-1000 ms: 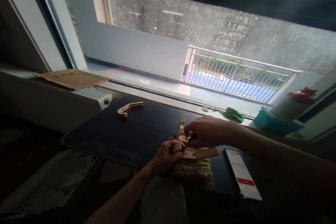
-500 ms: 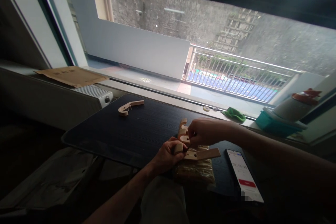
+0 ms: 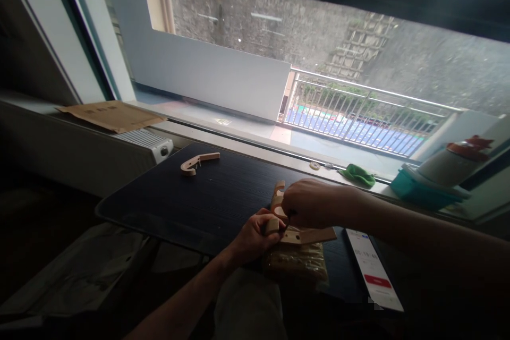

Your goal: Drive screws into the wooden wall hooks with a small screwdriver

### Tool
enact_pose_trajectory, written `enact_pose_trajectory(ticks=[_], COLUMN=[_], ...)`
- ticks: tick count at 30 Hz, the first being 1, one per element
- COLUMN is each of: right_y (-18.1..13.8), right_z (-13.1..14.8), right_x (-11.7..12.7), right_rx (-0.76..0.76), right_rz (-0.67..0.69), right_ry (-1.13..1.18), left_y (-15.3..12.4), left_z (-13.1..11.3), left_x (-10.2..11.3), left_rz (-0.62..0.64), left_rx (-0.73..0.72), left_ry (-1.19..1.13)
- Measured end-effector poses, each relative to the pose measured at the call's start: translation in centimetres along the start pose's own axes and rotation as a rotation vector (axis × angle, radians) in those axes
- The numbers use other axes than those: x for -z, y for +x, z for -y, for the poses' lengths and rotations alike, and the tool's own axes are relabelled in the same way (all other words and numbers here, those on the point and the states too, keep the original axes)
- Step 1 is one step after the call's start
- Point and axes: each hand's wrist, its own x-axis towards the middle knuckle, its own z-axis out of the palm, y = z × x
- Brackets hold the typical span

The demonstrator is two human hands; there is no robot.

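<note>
My left hand (image 3: pixel 253 235) is closed around the curved end of a pale wooden hook (image 3: pixel 316 235), whose straight arm with holes points right. The hook rests on a bundle wrapped in clear plastic (image 3: pixel 300 261). Right above it my right hand (image 3: pixel 308 203) is curled, its fingertips pinched down near the hook beside my left thumb. A thin dark bit shows at those fingertips, too small to name. Behind my hands, more curved wooden pieces (image 3: pixel 279 188) are partly covered by my right hand. Another wooden hook (image 3: pixel 199 161) lies apart toward the back left, with small screw-like bits at it.
A phone (image 3: pixel 376 271) showing a running timer lies on the dark table (image 3: pixel 159 196) at right. Along the windowsill are a green cloth (image 3: pixel 357 175), a teal box (image 3: pixel 424 188), a grey bottle with an orange top (image 3: pixel 454 162) and, at left, a brown envelope (image 3: pixel 113 115).
My right hand has shifted and turned slightly over the hook. My left hand keeps its hold. The whole view has drifted a little, and the phone's timer has advanced.
</note>
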Motion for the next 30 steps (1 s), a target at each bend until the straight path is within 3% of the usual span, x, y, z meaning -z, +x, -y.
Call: enact_pose_trajectory(ticks=[4, 8, 17, 20, 24, 27, 30], right_y=[0.1, 0.0, -0.3, 0.2, 0.8, 1.0, 0.7], right_z=[-0.6, -0.4, 0.7, -0.5, -1.7, -1.1, 0.0], right_x=[-1.0, -1.0, 0.7, -0.3, -1.4, -0.8, 0.4], right_rx=[-0.115, -0.171, -0.013, -0.004, -0.175, -0.253, -0.173], right_rz=[-0.076, -0.06, 0.03, 0.008, 0.043, 0.077, 0.065], right_ry=[0.133, 0.152, -0.035, 0.088, 0.27, 0.219, 0.084], left_y=[-0.1, -0.1, -0.1, -0.1, -0.1, 0.0, 0.0], left_z=[-0.2, -0.1, 0.0, 0.1, -0.1, -0.5, -0.7], left_x=[-0.1, -0.2, -0.2, -0.2, -0.2, -0.2, -0.2], left_rz=[-0.004, -0.023, -0.018, -0.023, -0.029, -0.033, -0.032], left_rx=[0.01, 0.024, 0.023, 0.011, 0.014, 0.024, 0.03], left_ry=[0.003, -0.012, -0.021, -0.01, -0.006, -0.014, -0.013])
